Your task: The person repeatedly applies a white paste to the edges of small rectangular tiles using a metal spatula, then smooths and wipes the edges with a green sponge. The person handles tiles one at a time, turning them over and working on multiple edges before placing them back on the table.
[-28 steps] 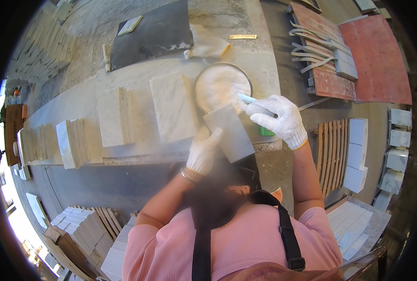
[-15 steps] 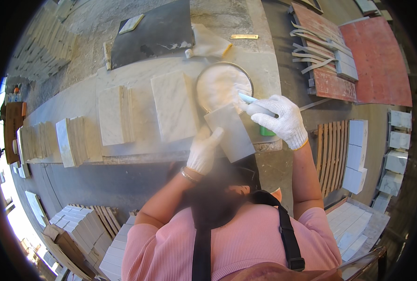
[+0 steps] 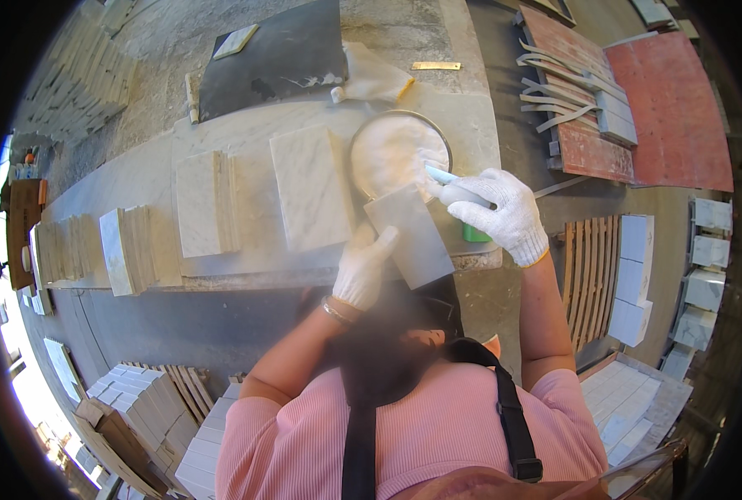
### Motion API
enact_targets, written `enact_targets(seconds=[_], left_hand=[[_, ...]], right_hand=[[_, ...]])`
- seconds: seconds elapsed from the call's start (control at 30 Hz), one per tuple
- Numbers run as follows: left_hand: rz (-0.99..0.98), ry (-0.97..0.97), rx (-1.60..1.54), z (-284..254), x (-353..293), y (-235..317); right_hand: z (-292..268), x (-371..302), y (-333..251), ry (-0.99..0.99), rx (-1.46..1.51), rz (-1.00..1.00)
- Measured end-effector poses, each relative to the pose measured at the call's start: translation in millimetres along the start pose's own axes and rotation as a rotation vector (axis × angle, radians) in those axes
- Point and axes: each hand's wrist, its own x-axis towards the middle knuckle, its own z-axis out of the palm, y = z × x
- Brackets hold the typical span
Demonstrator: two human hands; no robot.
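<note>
My left hand [image 3: 364,265], in a white knit glove, grips a smooth grey-white rectangular tile [image 3: 412,237] by its left edge, thumb on the face. The tile is tilted, its upper end at the near rim of a round metal-rimmed pan [image 3: 449,142] that holds white powder or paste [image 3: 396,150]. My gloved right hand [image 3: 500,212] is closed around a pale tool with a light blue end [image 3: 441,174], which points into the pan's right side. What kind of tool it is, I cannot make out. Below that hand, a green object [image 3: 474,233] shows in part.
Marble tiles [image 3: 308,187] stand in several stacks along the bench [image 3: 254,133] to the left. Beyond the pan lie a black sheet [image 3: 275,62], a spare glove [image 3: 375,75] and a brass-coloured strip [image 3: 436,65]. A red board [image 3: 671,108] with pale straps is at the right.
</note>
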Motion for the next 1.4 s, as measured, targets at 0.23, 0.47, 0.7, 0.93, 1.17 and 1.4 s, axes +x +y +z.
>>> enact_targets(seconds=[0.23, 0.47, 0.7, 0.93, 1.17, 1.4], left_hand=[[-0.008, -0.021, 0.008, -3.0, 2.1, -3.0], [0.012, -0.003, 0.085, -0.3, 0.7, 2.9], [0.016, 0.052, 0.115, -0.6, 1.3, -0.4], [0.025, 0.015, 0.046, -3.4, 2.2, -3.7], [-0.002, 0.022, 0.051, 1.4, -2.7, 3.4], [0.046, 0.01, -0.132, 0.7, 0.4, -3.4]], right_hand=[[-9.0, -2.4, 6.8, -0.006, 0.289, 0.114], [-1.6, 23.0, 56.5, 0.303, 0.689, 0.204], [24.9, 61.6, 83.6, 0.292, 0.566, 0.306], [29.6, 61.4, 85.5, 0.263, 0.175, 0.319], [11.1, 2.1, 38.6, 0.211, 0.114, 0.313], [32.0, 8.8, 9.8, 0.098, 0.057, 0.282]])
